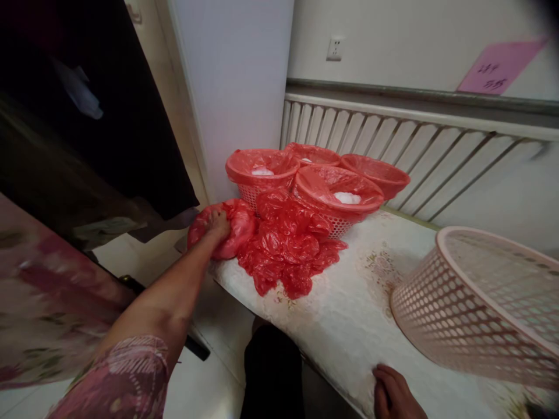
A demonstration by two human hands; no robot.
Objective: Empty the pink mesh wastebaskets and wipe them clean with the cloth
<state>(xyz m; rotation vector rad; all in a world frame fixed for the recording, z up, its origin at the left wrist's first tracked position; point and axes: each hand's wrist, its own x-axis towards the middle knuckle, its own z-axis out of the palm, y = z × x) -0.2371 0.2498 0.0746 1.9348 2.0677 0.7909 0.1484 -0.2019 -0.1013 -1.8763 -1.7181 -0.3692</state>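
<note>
At the left end of the table, my left hand [217, 226] is closed on the gathered top of a full, rounded red plastic bag [240, 228]. Beside that bag lies a crumpled heap of loose red plastic bags [290, 247]. My right hand [395, 396] rests near the front edge of the tabletop, cut off by the bottom of the view. Its fingers are loosely bent, with a gap between them and nothing visible inside. Closest to it is a large pale pink perforated basket [419, 302] with no red liner.
Several perforated baskets lined with red bags, such as the front one [338, 209], stand together behind the heap. White material shows inside some. A radiator [349, 125] runs along the wall. Dark clothing [117, 105] hangs at left. A flowered cloth [345, 291] covers the table.
</note>
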